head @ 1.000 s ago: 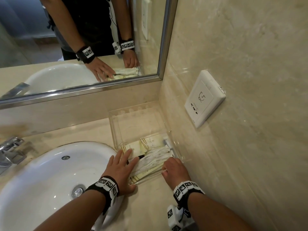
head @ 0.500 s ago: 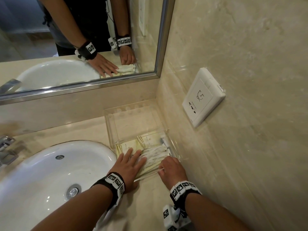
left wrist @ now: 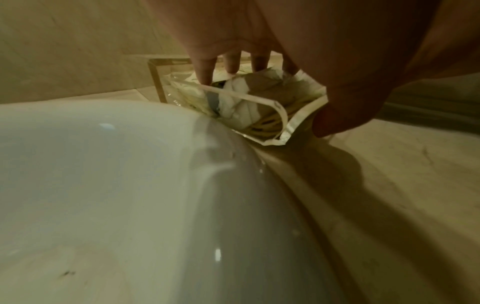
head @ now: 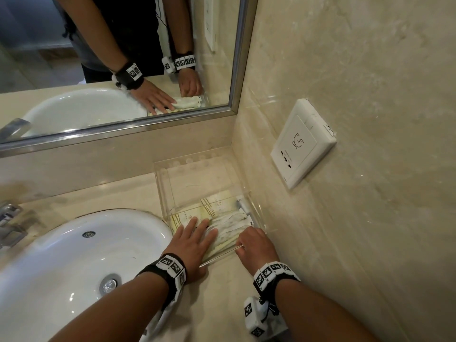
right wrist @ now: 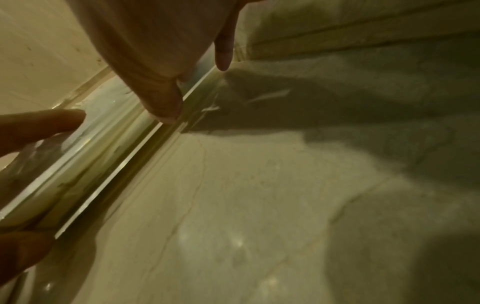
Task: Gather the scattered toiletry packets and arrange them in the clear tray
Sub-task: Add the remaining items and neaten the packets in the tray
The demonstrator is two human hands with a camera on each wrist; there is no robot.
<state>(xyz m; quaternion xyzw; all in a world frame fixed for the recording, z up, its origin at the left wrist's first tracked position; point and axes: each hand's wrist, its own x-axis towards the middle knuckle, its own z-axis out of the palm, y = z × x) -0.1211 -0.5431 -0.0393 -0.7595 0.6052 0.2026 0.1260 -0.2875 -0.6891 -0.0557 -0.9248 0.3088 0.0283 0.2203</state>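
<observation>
A clear tray [head: 161, 191] sits on the counter in the corner below the mirror, with its far half bare. Several cream and white toiletry packets [head: 229, 224] lie piled in its near half. My left hand [head: 197, 230] lies flat on the pile with straight fingers; the left wrist view shows those fingers [left wrist: 205, 70] on the packets [left wrist: 249, 98] and the thumb outside the tray. My right hand [head: 251, 243] is curled over the tray's near right corner, and the right wrist view shows its thumb [right wrist: 163, 102] on the rim of the tray [right wrist: 116, 170].
A white sink [head: 74, 255] borders the tray on the left, with a chrome faucet [head: 9, 218] at the far left. The marble wall with a white socket plate [head: 301, 144] stands just right of the tray. Bare counter [head: 222, 292] lies in front.
My left hand has slid a little further onto the packets. The right hand stays at the tray's near right corner. The head view has shifted slightly.
</observation>
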